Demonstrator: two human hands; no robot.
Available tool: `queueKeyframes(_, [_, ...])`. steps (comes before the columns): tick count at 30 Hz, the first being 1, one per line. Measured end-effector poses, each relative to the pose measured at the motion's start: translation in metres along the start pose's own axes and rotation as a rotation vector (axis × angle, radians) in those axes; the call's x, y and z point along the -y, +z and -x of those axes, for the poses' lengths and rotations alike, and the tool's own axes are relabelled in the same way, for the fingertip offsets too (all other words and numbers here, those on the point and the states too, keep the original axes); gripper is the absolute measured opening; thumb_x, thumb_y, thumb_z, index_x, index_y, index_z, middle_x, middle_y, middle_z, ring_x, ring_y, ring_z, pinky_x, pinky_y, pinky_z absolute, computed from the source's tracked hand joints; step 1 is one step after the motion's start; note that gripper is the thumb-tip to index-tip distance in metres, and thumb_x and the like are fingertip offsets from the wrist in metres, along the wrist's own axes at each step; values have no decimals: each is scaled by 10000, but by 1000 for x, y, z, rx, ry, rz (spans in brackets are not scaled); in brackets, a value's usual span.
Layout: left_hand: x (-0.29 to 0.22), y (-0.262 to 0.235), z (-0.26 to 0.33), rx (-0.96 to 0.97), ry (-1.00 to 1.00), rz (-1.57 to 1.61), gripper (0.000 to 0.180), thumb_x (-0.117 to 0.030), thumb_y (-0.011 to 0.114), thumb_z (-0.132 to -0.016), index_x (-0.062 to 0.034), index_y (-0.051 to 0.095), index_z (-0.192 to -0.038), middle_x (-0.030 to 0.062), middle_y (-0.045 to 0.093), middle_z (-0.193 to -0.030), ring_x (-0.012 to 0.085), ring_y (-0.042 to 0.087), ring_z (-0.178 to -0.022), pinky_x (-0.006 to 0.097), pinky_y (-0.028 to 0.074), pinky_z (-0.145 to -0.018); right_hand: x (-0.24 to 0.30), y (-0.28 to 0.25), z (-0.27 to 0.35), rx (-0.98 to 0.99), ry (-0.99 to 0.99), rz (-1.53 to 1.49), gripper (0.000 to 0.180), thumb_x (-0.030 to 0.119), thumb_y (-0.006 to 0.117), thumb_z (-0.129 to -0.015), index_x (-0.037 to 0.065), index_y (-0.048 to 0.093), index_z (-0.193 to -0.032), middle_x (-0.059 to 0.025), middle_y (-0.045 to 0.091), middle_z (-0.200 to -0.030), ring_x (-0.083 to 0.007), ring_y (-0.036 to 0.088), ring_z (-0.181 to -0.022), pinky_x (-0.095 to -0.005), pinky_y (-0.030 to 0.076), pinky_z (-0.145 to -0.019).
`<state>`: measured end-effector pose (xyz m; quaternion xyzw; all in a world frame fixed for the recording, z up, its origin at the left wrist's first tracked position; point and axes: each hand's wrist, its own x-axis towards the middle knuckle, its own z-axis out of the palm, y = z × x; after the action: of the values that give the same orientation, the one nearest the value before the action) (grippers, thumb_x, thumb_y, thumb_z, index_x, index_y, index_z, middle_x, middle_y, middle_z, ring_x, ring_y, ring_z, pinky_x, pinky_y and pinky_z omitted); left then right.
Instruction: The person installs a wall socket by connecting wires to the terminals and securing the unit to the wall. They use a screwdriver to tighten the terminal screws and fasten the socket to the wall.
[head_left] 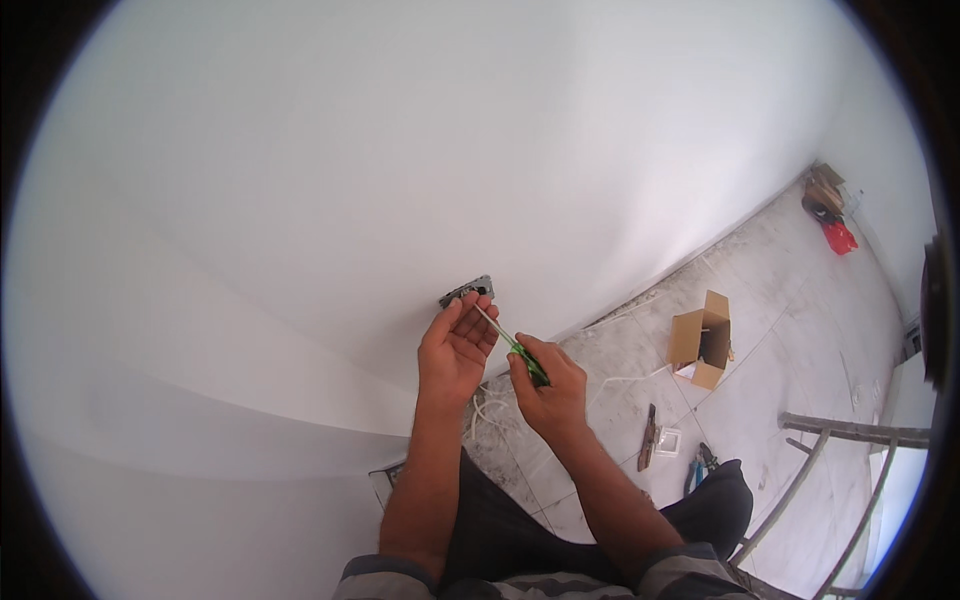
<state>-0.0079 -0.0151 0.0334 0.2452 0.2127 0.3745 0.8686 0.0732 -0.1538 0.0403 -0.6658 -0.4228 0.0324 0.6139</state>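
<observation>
A grey metal-framed wall socket or switch insert (483, 284) sits at the white wall ahead of me. My left hand (457, 350) is palm up, with its thumb and curled fingertips closed at the insert's lower edge. They hide part of it. In my right hand (552, 385) is a screwdriver (516, 348) with a green and black handle, gripped by the handle. Its thin shaft slants up and left, and the tip ends by the left fingers. Whether the tip touches a screw is hidden.
An open cardboard box (701, 340) stands on the dirty tiled floor at right. Near my knee lie a white square frame (668, 442), a dark flat tool (648, 438) and blue-handled pliers (693, 474). A ladder-like frame (850, 430) is at lower right. Pale cables (485, 410) lie along the wall.
</observation>
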Motion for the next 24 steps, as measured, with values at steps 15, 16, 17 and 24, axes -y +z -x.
queueKeyframes(15, [-10, 8, -7, -124, -58, -113, 174, -219, 661, -980, -48, 682, -1008, 88, 740, -971, 226, 715, -931, 343, 564, -797, 8, 15, 1, -88, -37, 80, 252, 47, 713, -882, -17, 690, -1125, -202, 716, -978, -333, 724, -843, -392, 565, -736])
queueKeyframes(16, [-11, 6, -8, -117, -59, -93, 169, -216, 660, -981, -50, 681, -1008, 85, 739, -970, 224, 715, -934, 343, 564, -798, 8, 17, 0, -88, -44, 80, 249, 46, 713, -882, -14, 690, -1124, -201, 717, -980, -336, 724, -843, -395, 566, -737])
queueKeyframes(17, [-10, 6, -7, -114, -69, -75, 164, -213, 659, -981, -53, 679, -1008, 83, 739, -969, 222, 715, -936, 343, 563, -800, 9, 17, 2, -91, -43, 84, 247, 45, 713, -882, -11, 691, -1122, -200, 717, -981, -338, 724, -844, -397, 567, -739])
queueKeyframes(24, [-7, 9, -9, -112, -61, -77, 151, -194, 638, -991, -55, 666, -1042, 71, 711, -993, 220, 681, -972, 361, 533, -849, 14, 23, 0, -126, -49, 82, 244, 50, 709, -883, 0, 689, -1121, -202, 710, -975, -351, 717, -840, -399, 565, -734])
